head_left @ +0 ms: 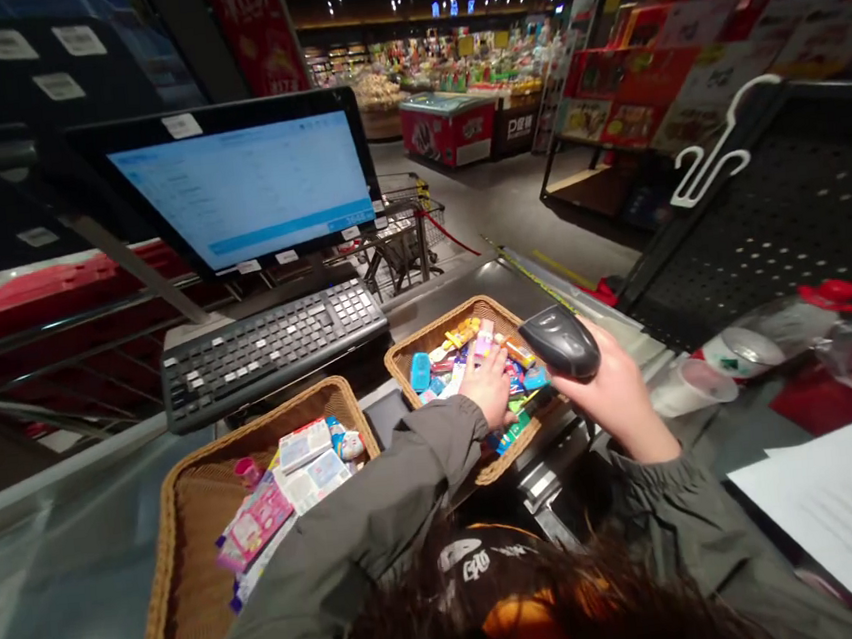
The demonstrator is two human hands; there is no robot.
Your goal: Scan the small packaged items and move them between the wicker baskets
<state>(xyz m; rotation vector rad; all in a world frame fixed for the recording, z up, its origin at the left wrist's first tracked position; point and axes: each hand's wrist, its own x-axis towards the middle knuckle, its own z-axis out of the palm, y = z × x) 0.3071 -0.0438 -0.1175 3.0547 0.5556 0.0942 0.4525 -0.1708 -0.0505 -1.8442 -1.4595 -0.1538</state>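
My left hand [488, 390] reaches into the right wicker basket [398, 357], its fingers stretched out and lying on small colourful packets. Around it in that basket are a light-blue pack [420, 371], yellow items [462, 333] and a green packet [513, 434]. My right hand [621, 396] is wrapped round a black handheld barcode scanner [562, 343], held just above the right side of this basket. The scanner's handle is mostly hidden by the hand. Left of my forearm, a larger wicker basket [183, 544] holds pink packets [259, 521] and white boxes [316, 473].
Behind the baskets stand a keyboard [278, 349] and a lit monitor [248, 191]. Paper sheets [842, 500], a white cup [693, 386] and a black perforated panel [776, 195] with a white hook are on the right. A shopping cart [403, 236] stands beyond the counter.
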